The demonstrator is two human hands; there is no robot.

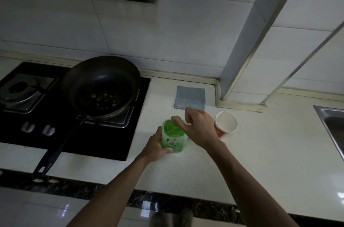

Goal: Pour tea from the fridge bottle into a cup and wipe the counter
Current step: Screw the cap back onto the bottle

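My left hand [156,145] is gripping the side of the green tea bottle [172,136], fingers and thumb curled round its lower body, keeping it upright on the white worktop [204,171]. My right hand [200,128] is reaching over the top of the bottle, thumb and fingertips pinching the green cap [178,117]. Just beside that hand, to the right, a red paper cup [226,122] with a white inside is standing upright, apart from the bottle. Behind both, near the tiled wall, a grey cloth [189,97] is lying flat. To the left a dark wok [101,85] with bits of food in it is sitting on the black gas hob [74,137], handle pointing towards me. A steel sink [333,122] is showing at the far right edge.
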